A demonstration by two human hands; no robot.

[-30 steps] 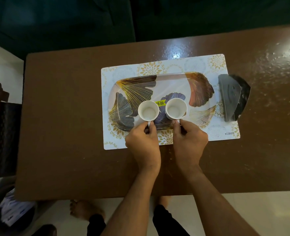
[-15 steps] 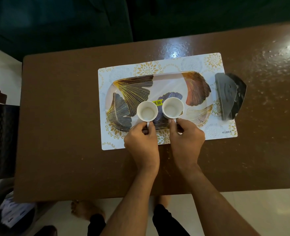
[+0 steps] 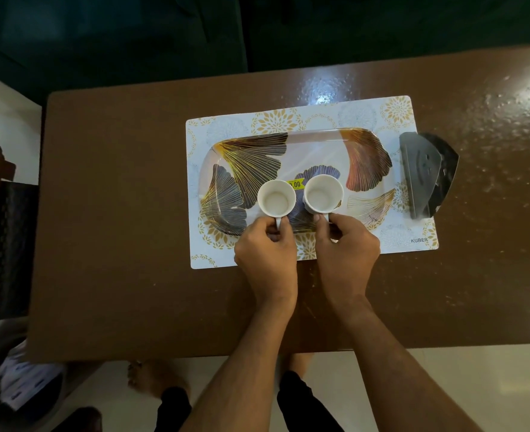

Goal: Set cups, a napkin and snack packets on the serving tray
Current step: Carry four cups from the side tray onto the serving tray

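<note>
Head camera is looking straight down on your two hands, which are working side by side at the near edge of the serving tray [image 3: 313, 148]. Your left hand [image 3: 265, 254] is pinching the small handle of the left cup [image 3: 276, 198] between thumb and curled fingers, and your right hand [image 3: 346, 249] is gripping the handle of the right cup [image 3: 323, 193] in the same way. Both white cups are sitting upright on the tray with their open mouths facing up, close together but not touching, and a yellow price sticker [image 3: 295, 184] is showing between them. The tray, printed with dark and golden fan-shaped leaves, is lying on a white placemat [image 3: 319, 113] with golden flower patterns, and the placemat is resting on the brown surface [image 3: 117, 213]. A dark grey holder [image 3: 425, 173] is lying just beside the right end of the tray, partly on the placemat and partly on the surface. I cannot tell what it is holding. At the left border a dark chair [image 3: 2, 238] is standing beside the surface, and your bare feet are showing on the pale floor below its near edge.
</note>
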